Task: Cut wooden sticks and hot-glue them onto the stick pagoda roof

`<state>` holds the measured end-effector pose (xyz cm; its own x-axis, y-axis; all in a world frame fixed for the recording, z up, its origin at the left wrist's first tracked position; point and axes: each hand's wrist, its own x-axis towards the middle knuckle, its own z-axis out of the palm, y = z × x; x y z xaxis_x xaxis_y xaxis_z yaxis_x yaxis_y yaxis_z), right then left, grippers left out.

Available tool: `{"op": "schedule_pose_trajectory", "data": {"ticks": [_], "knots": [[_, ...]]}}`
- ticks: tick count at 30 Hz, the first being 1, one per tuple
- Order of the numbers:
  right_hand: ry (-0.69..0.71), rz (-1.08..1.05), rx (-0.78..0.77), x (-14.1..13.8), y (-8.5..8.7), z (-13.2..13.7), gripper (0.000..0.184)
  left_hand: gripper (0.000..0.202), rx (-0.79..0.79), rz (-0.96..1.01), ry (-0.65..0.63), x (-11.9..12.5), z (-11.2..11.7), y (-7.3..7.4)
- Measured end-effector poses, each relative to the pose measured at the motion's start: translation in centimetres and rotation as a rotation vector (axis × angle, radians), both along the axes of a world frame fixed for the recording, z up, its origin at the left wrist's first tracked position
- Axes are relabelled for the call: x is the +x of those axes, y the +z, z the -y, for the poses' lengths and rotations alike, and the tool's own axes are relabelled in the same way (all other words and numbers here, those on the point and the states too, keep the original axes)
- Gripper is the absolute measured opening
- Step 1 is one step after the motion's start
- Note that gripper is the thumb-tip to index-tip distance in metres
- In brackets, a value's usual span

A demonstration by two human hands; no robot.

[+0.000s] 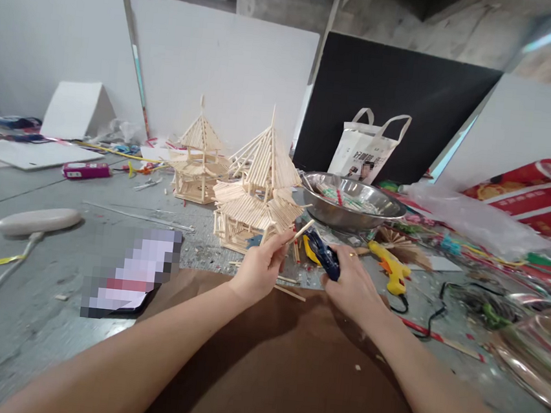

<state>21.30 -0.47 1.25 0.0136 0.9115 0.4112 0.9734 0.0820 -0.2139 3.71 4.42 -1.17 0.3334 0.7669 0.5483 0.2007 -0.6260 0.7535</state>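
Note:
My left hand [260,267] pinches a short wooden stick [301,230] between thumb and fingers, just in front of a stick-built pagoda model [258,188]. My right hand [353,285] grips a blue and yellow glue gun [322,253] whose nozzle points at the stick's end. A second, smaller stick pagoda [197,160] stands behind and to the left. Both forearms rest over a brown sheet [278,375] on the grey table.
A steel bowl [353,204] with coloured bits sits behind my right hand. Beside it lie a yellow glue gun [393,270], black cable [466,299], red packaging [525,188] and a white tote bag [369,147]. A phone [127,276] and a white lamp base [37,221] lie left.

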Motion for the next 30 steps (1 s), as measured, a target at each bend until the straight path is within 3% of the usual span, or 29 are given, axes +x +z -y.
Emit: {"op": "schedule_pose_trajectory", "data": {"ticks": [8, 21, 30], "knots": [[0.005, 0.076, -0.004, 0.08, -0.25, -0.09, 0.039, 0.034, 0.068, -0.048, -0.033, 0.18, 0.41, -0.02], [-0.004, 0.083, -0.077, -0.11, -0.40, 0.14, 0.045, 0.032, 0.020, -0.138, -0.015, 0.12, 0.40, 0.26], [0.021, 0.055, -0.113, -0.19, -0.18, 0.28, 0.036, 0.031, -0.017, -0.145, -0.044, 0.14, 0.63, 0.40]]}}
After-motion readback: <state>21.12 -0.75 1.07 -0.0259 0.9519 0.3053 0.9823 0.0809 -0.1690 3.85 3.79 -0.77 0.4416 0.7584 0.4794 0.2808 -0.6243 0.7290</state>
